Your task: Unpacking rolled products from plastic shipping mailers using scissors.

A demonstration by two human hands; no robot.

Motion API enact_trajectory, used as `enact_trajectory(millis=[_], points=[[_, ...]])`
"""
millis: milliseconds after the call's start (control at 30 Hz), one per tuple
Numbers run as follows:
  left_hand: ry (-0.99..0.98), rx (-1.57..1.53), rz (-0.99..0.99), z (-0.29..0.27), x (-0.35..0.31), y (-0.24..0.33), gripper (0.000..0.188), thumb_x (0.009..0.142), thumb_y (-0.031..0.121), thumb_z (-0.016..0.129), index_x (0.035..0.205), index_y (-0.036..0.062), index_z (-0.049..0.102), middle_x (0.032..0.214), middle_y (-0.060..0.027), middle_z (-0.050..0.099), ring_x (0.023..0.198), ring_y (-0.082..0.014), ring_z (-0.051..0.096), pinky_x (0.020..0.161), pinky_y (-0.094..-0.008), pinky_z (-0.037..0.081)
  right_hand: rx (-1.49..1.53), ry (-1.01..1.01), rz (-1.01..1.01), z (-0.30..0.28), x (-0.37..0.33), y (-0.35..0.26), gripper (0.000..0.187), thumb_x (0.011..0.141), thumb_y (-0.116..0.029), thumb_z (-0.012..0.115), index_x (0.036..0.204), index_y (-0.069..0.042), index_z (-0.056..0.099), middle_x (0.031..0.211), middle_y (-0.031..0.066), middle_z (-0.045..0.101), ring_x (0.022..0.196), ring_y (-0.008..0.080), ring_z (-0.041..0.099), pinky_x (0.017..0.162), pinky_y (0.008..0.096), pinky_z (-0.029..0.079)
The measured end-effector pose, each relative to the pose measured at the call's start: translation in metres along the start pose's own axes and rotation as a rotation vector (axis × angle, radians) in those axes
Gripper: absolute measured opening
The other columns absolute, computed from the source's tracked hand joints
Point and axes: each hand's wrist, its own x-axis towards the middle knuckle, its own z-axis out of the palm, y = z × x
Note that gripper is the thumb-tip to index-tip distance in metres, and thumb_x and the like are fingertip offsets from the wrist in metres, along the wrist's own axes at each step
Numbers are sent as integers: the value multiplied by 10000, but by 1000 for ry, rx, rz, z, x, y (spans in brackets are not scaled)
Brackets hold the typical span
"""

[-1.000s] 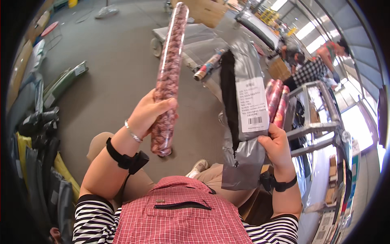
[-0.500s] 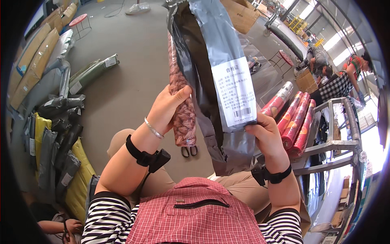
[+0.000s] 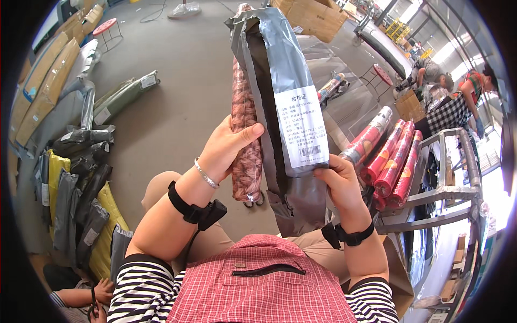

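Grey bag shifted slightly left, its top edge now in view beside the roll

Since the earlier frame, the grey bag (image 3: 280, 59) has been lowered a little and moved slightly left. The pink-brown roll (image 3: 243, 102) is held just left of the bag, nearly parallel to it; its upper part is partly covered by the bag's left edge, with its tip showing above. Actual contact between the two can't be confirmed.

The roll is gripped by the left hand (image 3: 229, 145), fingers wrapped around its lower half, thumb in front. The bag's right edge is pinched by the fingers of the right hand (image 3: 344, 183), just below the white label (image 3: 301, 126). A long dark slit is seen down the bag's left side, facing the roll.

Step judged to be the lining-up of roll and bag. For a clean job, the slit should be kept spread and turned to the roll, the right-hand pinch kept firm on one layer only, and the roll kept parallel to the bag so that the film isn't creased or torn. Dark loops (image 3: 260, 199) by the roll's lower end, left of the bag's lower part, should be kept from snagging. The red rolls (image 3: 392, 167), right of the bag, should be left unbumped.
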Motion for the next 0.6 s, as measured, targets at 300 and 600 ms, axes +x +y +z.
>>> enact_trajectory(millis=[300, 600], points=[[22, 42, 10, 2, 4, -3, 560, 809, 271, 774, 1185, -15, 474, 1084, -64, 603, 959, -125, 595, 855, -294, 499, -40, 46, 10, 1, -2, 1, 335, 827, 80, 508, 1138, 52, 627, 1042, 37, 664, 950, 70, 572, 856, 221, 427], [58, 75, -7, 3, 3, -2, 488, 815, 247, 769, 1151, 14, 503, 999, -18, 590, 874, -93, 575, 786, -270, 495, -1, 145, -22, -1, -1, 7, 310, 832, 78, 502, 1109, 49, 637, 1027, 40, 664, 935, 70, 579, 851, 217, 431]])
